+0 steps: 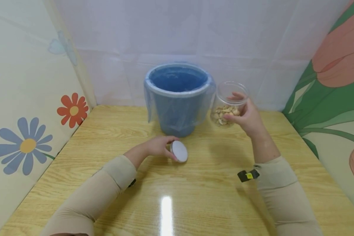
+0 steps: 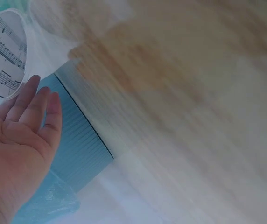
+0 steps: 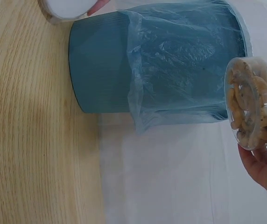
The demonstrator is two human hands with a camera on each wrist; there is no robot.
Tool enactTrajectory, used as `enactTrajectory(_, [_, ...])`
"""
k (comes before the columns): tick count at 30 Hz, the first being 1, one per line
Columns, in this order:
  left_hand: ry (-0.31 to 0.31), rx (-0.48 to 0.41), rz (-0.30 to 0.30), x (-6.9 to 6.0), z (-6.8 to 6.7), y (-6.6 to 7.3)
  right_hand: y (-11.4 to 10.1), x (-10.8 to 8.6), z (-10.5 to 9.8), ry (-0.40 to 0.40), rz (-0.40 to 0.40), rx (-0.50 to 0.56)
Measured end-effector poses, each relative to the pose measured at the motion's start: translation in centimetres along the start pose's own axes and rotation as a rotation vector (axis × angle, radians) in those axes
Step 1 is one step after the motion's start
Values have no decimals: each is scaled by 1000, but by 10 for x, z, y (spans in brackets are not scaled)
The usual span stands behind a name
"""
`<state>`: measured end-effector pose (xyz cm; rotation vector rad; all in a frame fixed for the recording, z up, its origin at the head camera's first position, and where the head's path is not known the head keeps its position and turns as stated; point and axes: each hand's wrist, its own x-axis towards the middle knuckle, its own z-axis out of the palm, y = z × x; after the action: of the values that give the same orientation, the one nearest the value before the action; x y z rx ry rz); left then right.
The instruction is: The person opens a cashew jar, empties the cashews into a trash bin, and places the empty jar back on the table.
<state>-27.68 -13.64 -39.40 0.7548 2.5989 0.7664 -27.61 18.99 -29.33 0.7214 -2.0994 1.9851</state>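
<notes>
Left wrist: lid (image 2: 4, 54) face music-printed (head view: plain white).

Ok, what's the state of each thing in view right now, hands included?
Clear round plastic jar: lidless, partly filled, raised off the wood-grain table.
Pale curved nuts: inside the jar.
Round white-faced lid: off the jar, tilted.
Round blue bin: upright, uncovered.
Translucent bluish plastic bag: lining the bin, draped over its rim.
Right hand: gripping the jar.
Left hand: pinching the lid.

The lid (image 2: 5, 53) bears printed music staves (image 2: 5, 50); its tiny lettering is unreadable.
</notes>
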Motion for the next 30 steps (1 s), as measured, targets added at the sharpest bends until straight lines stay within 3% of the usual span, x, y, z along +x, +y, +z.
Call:
enactTrajectory(22, [-76,139,61,-1,1,-1,1,2,2,-10,16,-10])
enactTrajectory(30, [-110,243,110,-3,6,2,2,2,2,-4,14,-22])
